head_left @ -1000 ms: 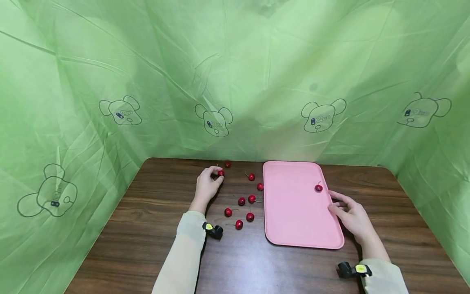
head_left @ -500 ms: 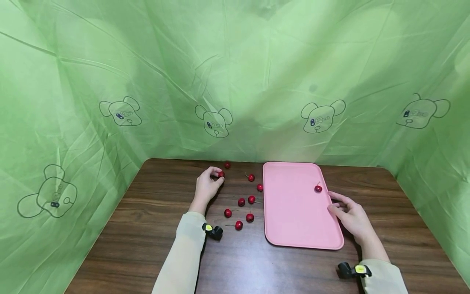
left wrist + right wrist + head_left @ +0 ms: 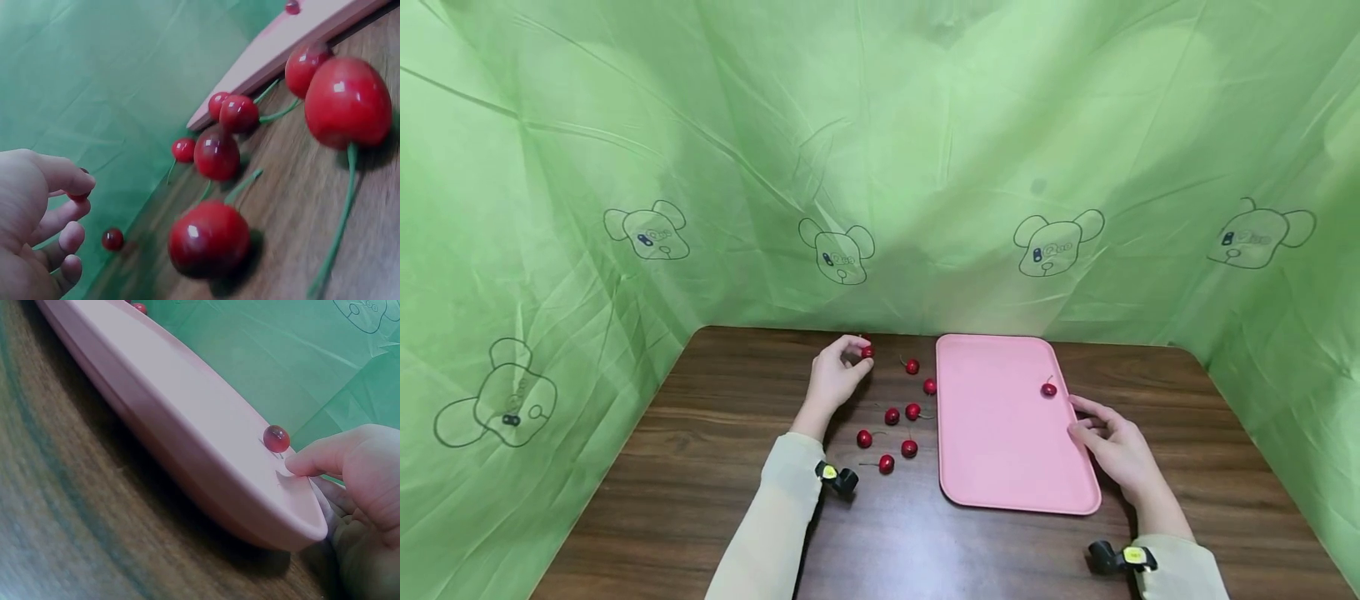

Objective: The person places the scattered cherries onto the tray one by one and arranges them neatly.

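Observation:
My left hand (image 3: 837, 372) pinches a red cherry (image 3: 867, 352) between thumb and fingers near the table's far edge. In the left wrist view only part of that cherry (image 3: 80, 195) shows past the fingertips. Just behind it lies another cherry (image 3: 113, 239), mostly covered by the hand in the head view. At the right, my right hand (image 3: 1116, 442) grips the side of a pink tray (image 3: 1007, 433); the right wrist view has the thumb over the rim and the other fingers partly hidden beyond it. A single stemmed cherry (image 3: 276, 439) sits on the tray close to that thumb.
Several cherries with green stems, one of them a large near cherry (image 3: 209, 240), are scattered between my left arm and the tray. The dark wooden table (image 3: 700, 500) is bordered by a green cloth backdrop (image 3: 925, 167) with printed bear faces.
My left hand has shifted slightly right with the pinched cherry, now overlapping the cherry at the far edge. My right hand keeps its grip on the tray.

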The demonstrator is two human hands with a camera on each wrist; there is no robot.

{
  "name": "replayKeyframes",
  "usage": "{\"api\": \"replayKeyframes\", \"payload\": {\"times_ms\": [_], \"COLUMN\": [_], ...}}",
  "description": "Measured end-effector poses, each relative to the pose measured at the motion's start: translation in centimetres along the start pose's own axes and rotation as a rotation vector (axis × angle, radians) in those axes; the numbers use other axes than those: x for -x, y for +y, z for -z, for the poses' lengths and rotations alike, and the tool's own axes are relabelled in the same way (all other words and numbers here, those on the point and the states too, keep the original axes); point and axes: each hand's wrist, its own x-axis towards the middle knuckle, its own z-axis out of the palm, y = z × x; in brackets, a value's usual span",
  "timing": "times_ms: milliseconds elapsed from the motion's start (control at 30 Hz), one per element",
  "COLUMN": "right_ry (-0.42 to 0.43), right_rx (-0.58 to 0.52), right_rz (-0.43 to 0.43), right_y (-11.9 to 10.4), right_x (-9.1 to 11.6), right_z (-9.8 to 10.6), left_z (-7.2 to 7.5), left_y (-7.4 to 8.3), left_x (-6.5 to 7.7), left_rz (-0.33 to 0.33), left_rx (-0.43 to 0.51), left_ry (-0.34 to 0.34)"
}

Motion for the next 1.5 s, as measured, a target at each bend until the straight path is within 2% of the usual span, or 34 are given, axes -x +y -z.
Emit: {"api": "replayKeyframes", "payload": {"times_ms": [133, 367, 500, 667, 933, 1033, 1167, 1333, 1500], "right_ry": [0.01, 0.009, 0.008, 0.01, 0.017, 0.023, 0.017, 0.015, 0.024], "right_rx": [0.0, 0.007, 0.008, 0.013, 0.02, 0.01, 0.005, 0.03, 0.02], "right_rz": [0.008, 0.005, 0.01, 0.023, 0.04, 0.057, 0.063, 0.05, 0.056], "right_y": [0.0, -0.1, -0.2, -0.2, -0.1, 0.0, 0.1, 0.1, 0.1], "right_x": [0.0, -0.1, -0.2, -0.3, -0.4, -0.5, -0.5, -0.4, -0.2], "right_z": [-0.1, -0.1, -0.1, 0.0, 0.2, 0.1, 0.1, 0.2, 0.0], "left_z": [-0.7, -2.9, -4.3, -5.8, -9.0, -10.4, -12.3, -14.9, -16.9], "left_y": [1.8, 4.6, 6.0, 7.8, 10.7, 11.2, 11.5, 11.6, 11.5], "left_x": [-0.6, -1.7, -2.3, -2.9, -3.5, -3.4, -3.2, -2.6, -1.7], "left_rz": [-0.05, -0.135, -0.175, -0.204, -0.209, -0.197, -0.165, -0.131, -0.149], "left_rx": [-0.023, -0.157, -0.198, -0.176, -0.074, -0.042, -0.052, -0.039, -0.079], "left_ry": [-0.073, -0.264, -0.325, -0.367, -0.363, -0.378, -0.41, -0.49, -0.534]}}
